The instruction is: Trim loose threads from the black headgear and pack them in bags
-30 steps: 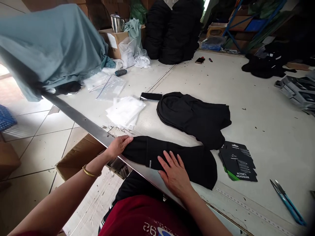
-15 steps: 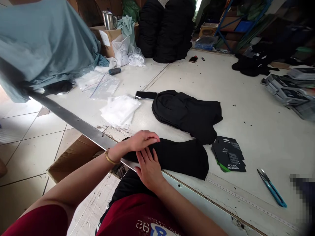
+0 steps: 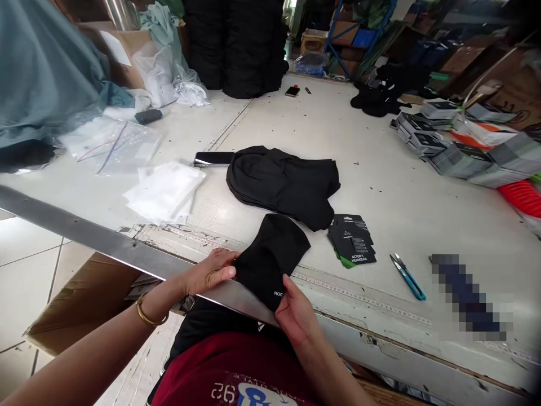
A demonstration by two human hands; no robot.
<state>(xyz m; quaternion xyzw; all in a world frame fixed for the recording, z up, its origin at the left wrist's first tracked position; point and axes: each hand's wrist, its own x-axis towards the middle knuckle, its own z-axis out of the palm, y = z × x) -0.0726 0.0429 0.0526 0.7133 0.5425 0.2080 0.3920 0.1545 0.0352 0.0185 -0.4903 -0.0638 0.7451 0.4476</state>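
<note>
Currently, the left hand (image 3: 209, 270) and right hand (image 3: 298, 316) are gripping a black fabric hood (image 3: 270, 259) by opposite edges, just beside the worktop (image 3: 422, 208) rim.

A thin gold bangle (image 3: 147, 316) circles the left wrist (image 3: 167, 299), and both forearms are bare from there back. At the near edge of the view sits a dark red T-shirt (image 3: 224, 361), printed with white figures reading "92", upside down from here, beside a blue and white logo. Past its hem, black shorts (image 3: 203, 321) show a small white mark and a thin white stripe at the left side.
</note>
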